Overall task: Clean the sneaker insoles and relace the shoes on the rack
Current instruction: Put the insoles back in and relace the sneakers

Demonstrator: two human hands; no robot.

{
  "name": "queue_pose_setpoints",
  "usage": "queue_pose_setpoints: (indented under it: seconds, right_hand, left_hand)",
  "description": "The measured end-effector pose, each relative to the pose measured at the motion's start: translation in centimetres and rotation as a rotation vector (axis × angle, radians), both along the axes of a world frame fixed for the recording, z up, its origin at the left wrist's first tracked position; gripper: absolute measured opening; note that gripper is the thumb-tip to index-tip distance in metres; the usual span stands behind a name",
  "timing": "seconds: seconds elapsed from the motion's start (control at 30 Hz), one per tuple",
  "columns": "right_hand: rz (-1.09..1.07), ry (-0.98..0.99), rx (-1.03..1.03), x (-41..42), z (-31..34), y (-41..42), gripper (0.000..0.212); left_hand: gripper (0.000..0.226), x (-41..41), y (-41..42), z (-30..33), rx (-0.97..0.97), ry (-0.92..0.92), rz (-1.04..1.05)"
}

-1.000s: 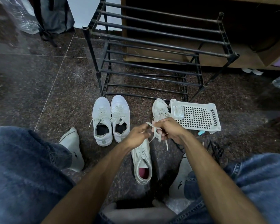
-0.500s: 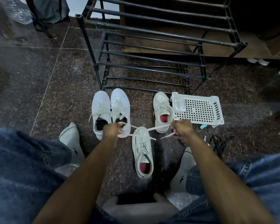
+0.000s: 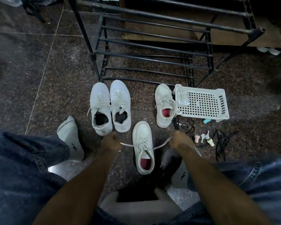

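Dark speckled stone floor (image 3: 39, 65) fills the view, crossed by pale grout lines; a black metal shoe rack (image 3: 152, 46) stands at the far side, its bars bare; on the floor just in front of it sits a pair of white sneakers (image 3: 110, 108) side by side, toes toward the rack, laces in place; to their right another white sneaker (image 3: 165, 106) with a red insole rests against a white perforated plastic basket (image 3: 203, 103); black cords (image 3: 221, 143) and a few small bits lie on the floor near the basket; nearer the person, between both forearms, stands the sneaker being laced (image 3: 143, 146), toe pointing away, its red insole (image 3: 146, 164) showing in the opening; a white lace (image 3: 162, 144) runs out from its eyelets to both sides; the left hand (image 3: 109, 142) has its grip curled round the left end of the lace, and the right hand (image 3: 179, 140) pinches the right end, both blurred, the lace stretched between them across the shoe; the person sits in blue jeans with white socks (image 3: 70, 138) on the floor either side.
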State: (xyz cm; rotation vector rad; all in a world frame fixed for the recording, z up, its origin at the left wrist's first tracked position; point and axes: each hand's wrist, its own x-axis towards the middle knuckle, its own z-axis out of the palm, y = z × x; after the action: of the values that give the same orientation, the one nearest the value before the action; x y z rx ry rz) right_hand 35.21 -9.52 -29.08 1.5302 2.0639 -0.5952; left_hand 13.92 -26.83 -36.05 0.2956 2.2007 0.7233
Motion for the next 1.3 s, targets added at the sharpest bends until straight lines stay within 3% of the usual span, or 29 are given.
queue_pose_setpoints:
  seconds: [0.1, 0.23, 0.33, 0.4, 0.57, 0.63, 0.73, 0.8, 0.9, 1.07, 1.2, 1.3]
  right_hand:
    - [0.215, 0.109, -0.149, -1.7, -1.0, -2.4, 0.035]
    - [0.292, 0.169, -0.131, -2.7, -2.0, -4.8, 0.019]
    - [0.321, 0.128, -0.082, -2.6, -2.4, -5.1, 0.021]
    - [0.340, 0.135, -0.083, -2.6, -2.4, -4.7, 0.023]
    - [0.334, 0.008, -0.133, -1.3, -2.3, -2.1, 0.028]
    - [0.333, -0.037, -0.197, -0.4, -2.3, -1.0, 0.030]
    - [0.323, -0.013, -0.316, -0.2, -1.8, -0.4, 0.027]
    - [0.189, 0.096, -0.408, -0.6, -1.2, -0.4, 0.019]
    - [-0.183, 0.472, -0.518, -1.1, -1.0, -0.8, 0.015]
    - [-0.615, 0.897, -0.753, -3.3, 0.2, -1.9, 0.010]
    - [-1.031, 1.146, -0.869, -4.5, -0.5, -3.3, 0.014]
    - [-1.152, 1.169, -0.787, -4.6, -1.3, -3.4, 0.013]
  left_hand:
    - [0.044, 3.1, 0.7, -1.0, 0.094, -0.101, -0.380]
    - [0.028, 5.0, 1.5, -1.0, 0.052, -0.039, -0.653]
    - [0.015, 5.1, 1.3, -0.8, 0.019, 0.050, -0.670]
    - [0.025, 4.9, 1.4, -0.6, -0.002, 0.056, -0.674]
    - [0.017, 4.4, 1.5, 0.8, -0.189, 0.209, -0.661]
    - [0.017, 3.9, 1.1, 0.6, -0.297, 0.178, -0.652]
    - [0.017, 3.4, 0.8, 0.2, -0.343, -0.016, -0.626]
    - [0.014, 3.0, 1.0, 0.3, -0.246, -0.238, -0.455]
    - [0.006, 2.2, 1.8, 1.7, 0.007, -0.609, 0.118]
    - [0.018, 3.3, 4.9, 3.2, 0.442, -0.993, 0.636]
    - [0.016, 6.5, 6.1, 2.8, 0.530, -1.062, 0.916]
    - [0.039, 7.6, 5.8, 1.5, 0.510, -0.979, 0.944]
